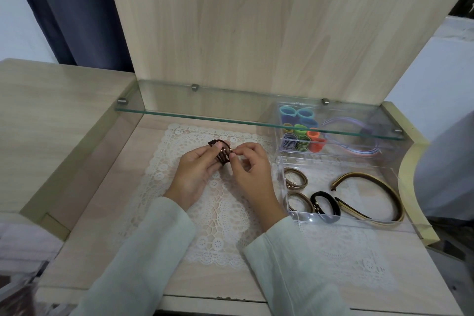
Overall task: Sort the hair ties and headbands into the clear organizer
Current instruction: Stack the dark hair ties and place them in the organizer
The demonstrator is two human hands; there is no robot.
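Item: bundle of brown hair ties [222, 152], gold beads showing, held between both hands above the lace mat [220, 226].
Left hand [195, 172]: grasping the bundle, which appears looped over its fingertips.
Right hand [250, 167]: pinching one tie at the bundle's right edge.
Destination: clear organizer [354, 224], to the right of the right hand and apart from it. Its near tray already holds a black hair tie [325, 206] and a tan headband [372, 192].
Judgement: the right hand is nearer, so carrying rightward suits it.
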